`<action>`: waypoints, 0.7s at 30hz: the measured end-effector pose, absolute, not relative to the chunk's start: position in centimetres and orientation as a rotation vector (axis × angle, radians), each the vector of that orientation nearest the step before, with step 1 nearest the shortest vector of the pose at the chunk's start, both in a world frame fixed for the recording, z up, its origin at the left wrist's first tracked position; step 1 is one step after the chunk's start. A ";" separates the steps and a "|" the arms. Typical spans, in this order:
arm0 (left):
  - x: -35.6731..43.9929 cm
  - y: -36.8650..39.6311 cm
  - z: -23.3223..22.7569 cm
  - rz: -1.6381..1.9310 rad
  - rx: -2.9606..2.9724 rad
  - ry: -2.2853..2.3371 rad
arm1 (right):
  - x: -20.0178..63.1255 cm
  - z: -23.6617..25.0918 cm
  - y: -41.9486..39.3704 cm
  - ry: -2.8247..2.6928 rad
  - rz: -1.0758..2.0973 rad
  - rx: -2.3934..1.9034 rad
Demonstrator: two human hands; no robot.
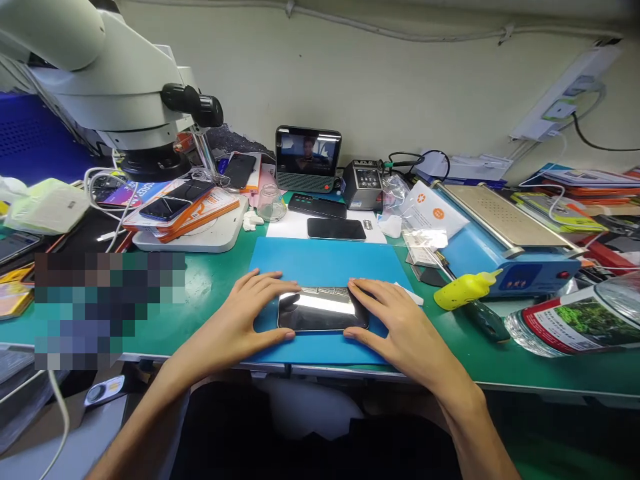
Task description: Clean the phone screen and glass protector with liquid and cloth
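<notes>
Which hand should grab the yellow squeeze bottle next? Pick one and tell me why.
Probably the right hand. The yellow squeeze bottle lies on the green mat just to its right, while the left hand sits on the far side of the phone that both hands touch.

Flat black rectangular smartphone with rounded corners (pixel 323 313) — lies screen-up, long axis running left to right, on the near half of a blue rectangular work mat (pixel 325 263) spread over the green bench top. Glossy glass face, dark, with a bright band of glare across the upper part. Along its far edge a strip of exposed grey internals shows, so the glass looks shifted or lifted off the body there — cannot tell which. Both short ends are covered by fingers; the middle is in clear view
</notes>
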State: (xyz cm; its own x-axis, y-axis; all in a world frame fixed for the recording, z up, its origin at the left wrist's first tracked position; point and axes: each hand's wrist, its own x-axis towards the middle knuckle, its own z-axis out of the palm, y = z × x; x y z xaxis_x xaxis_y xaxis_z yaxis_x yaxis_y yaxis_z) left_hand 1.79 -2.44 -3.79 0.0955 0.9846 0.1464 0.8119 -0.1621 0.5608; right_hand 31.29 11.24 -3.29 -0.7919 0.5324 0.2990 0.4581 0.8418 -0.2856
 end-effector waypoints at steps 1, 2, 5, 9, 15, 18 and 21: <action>1.8 -2.5 -3.8 0.713 2.036 1.772 | 31.3 -3.3 11.2 -2.659 0.270 -0.732; 1.8 -2.5 -3.9 0.712 2.034 1.771 | 31.2 -3.3 11.2 -2.669 0.268 -0.728; 1.8 -2.7 -3.9 0.713 2.074 1.759 | 31.1 -3.4 11.1 -2.671 0.278 -0.750; 1.8 -2.8 -4.0 0.688 2.165 1.739 | 30.9 -3.4 10.9 -2.649 0.271 -0.807; 2.0 -2.8 -4.3 0.680 2.167 1.738 | 30.9 -3.1 10.7 -2.680 0.274 -0.791; 2.0 -2.6 -4.4 0.721 2.150 1.724 | 31.0 -3.1 10.7 -2.685 0.249 -0.801; 2.1 -2.5 -4.4 0.771 2.098 1.706 | 31.2 -3.1 10.9 -2.692 0.226 -0.798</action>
State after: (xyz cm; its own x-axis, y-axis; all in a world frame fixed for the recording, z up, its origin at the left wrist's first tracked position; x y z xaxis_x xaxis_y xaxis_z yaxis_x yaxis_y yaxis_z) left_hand 2.07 -2.49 -4.37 0.1375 0.9697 0.2019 0.7922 -0.2300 0.5653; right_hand 31.16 10.86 -3.14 -0.7913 0.5532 0.2605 0.5020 0.8310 -0.2397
